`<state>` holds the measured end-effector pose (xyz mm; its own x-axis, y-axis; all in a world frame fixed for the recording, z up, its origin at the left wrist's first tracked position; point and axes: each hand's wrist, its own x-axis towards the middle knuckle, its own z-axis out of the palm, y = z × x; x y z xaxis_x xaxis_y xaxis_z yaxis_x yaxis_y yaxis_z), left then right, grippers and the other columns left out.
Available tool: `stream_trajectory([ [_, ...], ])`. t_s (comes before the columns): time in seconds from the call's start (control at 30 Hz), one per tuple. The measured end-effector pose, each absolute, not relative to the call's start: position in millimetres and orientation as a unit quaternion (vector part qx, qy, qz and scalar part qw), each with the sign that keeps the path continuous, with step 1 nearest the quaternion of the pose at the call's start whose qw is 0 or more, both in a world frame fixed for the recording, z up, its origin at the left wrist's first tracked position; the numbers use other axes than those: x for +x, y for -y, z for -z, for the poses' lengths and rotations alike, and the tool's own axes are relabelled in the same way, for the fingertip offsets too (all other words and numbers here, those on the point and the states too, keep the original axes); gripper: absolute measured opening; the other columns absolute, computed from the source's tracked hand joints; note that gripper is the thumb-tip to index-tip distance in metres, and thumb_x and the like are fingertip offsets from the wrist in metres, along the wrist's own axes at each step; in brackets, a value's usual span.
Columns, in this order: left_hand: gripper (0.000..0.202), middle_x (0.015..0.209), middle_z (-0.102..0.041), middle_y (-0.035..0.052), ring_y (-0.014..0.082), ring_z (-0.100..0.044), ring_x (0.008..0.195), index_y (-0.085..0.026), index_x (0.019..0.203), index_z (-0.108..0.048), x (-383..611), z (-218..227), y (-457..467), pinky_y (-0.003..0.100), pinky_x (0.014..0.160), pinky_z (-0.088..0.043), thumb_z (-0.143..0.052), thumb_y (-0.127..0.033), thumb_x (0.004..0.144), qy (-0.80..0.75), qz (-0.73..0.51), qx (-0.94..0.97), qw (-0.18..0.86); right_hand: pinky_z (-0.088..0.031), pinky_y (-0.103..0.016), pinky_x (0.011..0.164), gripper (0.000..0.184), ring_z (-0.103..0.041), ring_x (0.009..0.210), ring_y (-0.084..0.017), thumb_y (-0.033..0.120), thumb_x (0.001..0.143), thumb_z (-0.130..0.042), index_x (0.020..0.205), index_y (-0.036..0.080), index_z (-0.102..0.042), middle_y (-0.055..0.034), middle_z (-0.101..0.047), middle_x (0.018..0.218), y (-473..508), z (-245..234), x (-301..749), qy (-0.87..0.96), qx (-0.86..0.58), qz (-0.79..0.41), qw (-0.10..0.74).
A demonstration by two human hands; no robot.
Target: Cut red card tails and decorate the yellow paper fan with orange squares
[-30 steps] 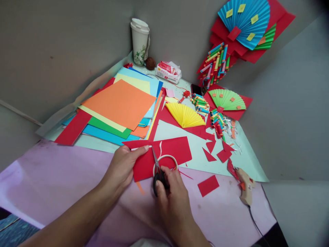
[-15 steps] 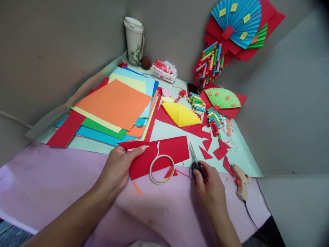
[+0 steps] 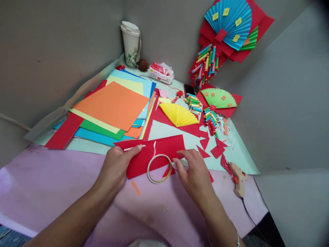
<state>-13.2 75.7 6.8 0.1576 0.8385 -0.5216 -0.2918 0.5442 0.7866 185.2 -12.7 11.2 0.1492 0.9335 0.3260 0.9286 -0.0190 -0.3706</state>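
Observation:
My left hand [image 3: 117, 166] grips a folded piece of red paper [image 3: 161, 147] by its left end, the thumb lying over a short white strip of tape. A roll of double-sided tape [image 3: 148, 173] hangs at the paper's lower edge, its loose end running up the red surface. Close to the right side of the roll is my right hand [image 3: 194, 169], thumb and fingers apart. I see nothing clearly held between those fingertips. The scissors do not show now; the hand may hide them.
Coloured sheets [image 3: 113, 104] are stacked at left. Behind the red paper lies a yellow folded fan [image 3: 178, 115], near small paper rolls [image 3: 194, 103]. Red scraps [image 3: 217, 151] and a glue gun [image 3: 239, 180] with a cord are at right. A lidded cup [image 3: 131, 46] stands at the back.
My right hand has moved left and slightly up, from the black-handled scissors to beside the tape roll. The scissors have gone out of sight. My left hand keeps its grip on the red paper.

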Motion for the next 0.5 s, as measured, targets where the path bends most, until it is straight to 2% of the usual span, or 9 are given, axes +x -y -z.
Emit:
stream_trajectory([
  [0.1,0.017,0.071,-0.079,0.0110,0.0282,-0.075,0.066,-0.014,0.077,-0.076,-12,-7,-75,0.036,0.066,-0.062,-0.082,-0.026,0.066,-0.507,-0.400,0.268,0.715,-0.049,-0.038,0.080,0.020,-0.056,0.090,-0.025,0.019,0.090,-0.057,0.107,0.019,-0.068,-0.0097,-0.063,0.095,-2,-6,167,0.686,-0.683,-0.031,0.249],
  [0.27,0.021,0.073,-0.079,0.0111,0.0289,-0.075,0.066,-0.014,0.080,-0.075,-13,-4,-77,0.037,0.065,-0.062,-0.082,-0.028,0.067,-0.503,-0.403,0.271,0.715,-0.047,-0.036,0.079,0.018,-0.055,0.086,-0.024,0.013,0.092,-0.052,0.091,0.017,-0.069,-0.0092,-0.063,0.090,-15,2,159,0.713,-0.665,-0.030,0.221],
  [0.4,0.020,0.070,-0.079,0.0095,0.0287,-0.075,0.065,-0.014,0.079,-0.075,-18,-8,-80,0.035,0.061,-0.062,-0.084,-0.025,0.064,-0.511,-0.409,0.255,0.712,-0.047,-0.036,0.080,0.015,-0.057,0.087,-0.025,0.019,0.092,-0.053,0.090,0.017,-0.068,-0.0091,-0.065,0.088,-21,-6,203,0.647,-0.720,0.023,0.249],
  [0.5,0.018,0.069,-0.079,0.0069,0.0250,-0.076,0.065,-0.016,0.078,-0.075,-22,-21,-82,0.030,0.062,-0.062,-0.084,-0.021,0.063,-0.520,-0.421,0.256,0.698,-0.046,-0.040,0.080,0.015,-0.059,0.089,-0.028,0.022,0.089,-0.055,0.092,0.017,-0.069,-0.0114,-0.068,0.091,-28,-12,252,0.561,-0.793,0.084,0.224],
])
